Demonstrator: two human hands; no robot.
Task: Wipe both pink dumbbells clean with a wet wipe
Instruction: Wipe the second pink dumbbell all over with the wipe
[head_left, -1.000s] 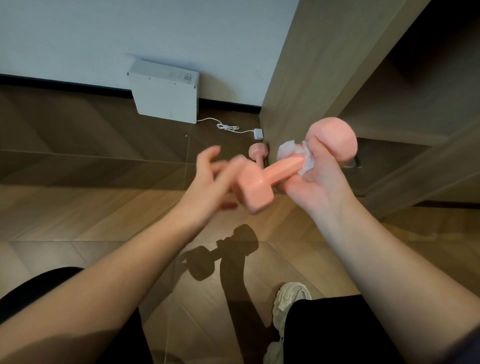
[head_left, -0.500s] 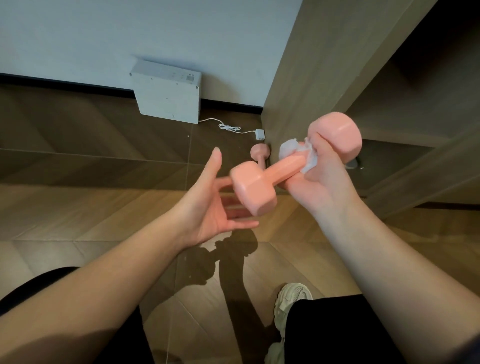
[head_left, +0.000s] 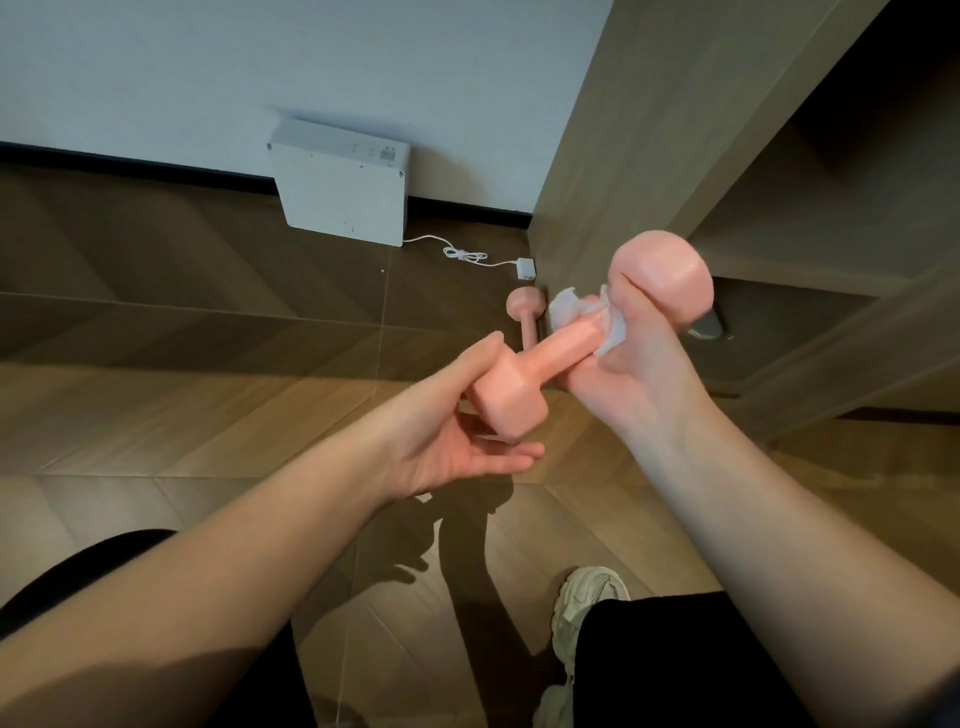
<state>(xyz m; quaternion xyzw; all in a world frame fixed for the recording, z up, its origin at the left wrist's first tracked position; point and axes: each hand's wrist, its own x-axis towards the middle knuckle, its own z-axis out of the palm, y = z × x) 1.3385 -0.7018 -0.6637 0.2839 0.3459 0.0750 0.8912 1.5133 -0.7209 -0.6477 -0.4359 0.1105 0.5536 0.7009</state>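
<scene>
My right hand (head_left: 631, 374) grips the handle of a pink dumbbell (head_left: 511, 402) through a crumpled white wet wipe (head_left: 571, 306), close to its far round end. The dumbbell slants down towards me. My left hand (head_left: 457, 441) lies open around the near end, fingers straight, its index finger touching that end. A second pink dumbbell (head_left: 524, 309) lies on the floor beside the wooden cabinet, partly hidden behind the one I hold.
A white box (head_left: 340, 189) leans against the wall, with a white cable and plug (head_left: 524, 267) on the brown floor. A wooden cabinet (head_left: 623, 156) with open shelves stands at the right. My shoe (head_left: 582, 608) and black trouser legs show at the bottom.
My left hand let go of the dumbbell's near end, opened flat, and has now come back up against that end. The right hand keeps its grip with the wipe.
</scene>
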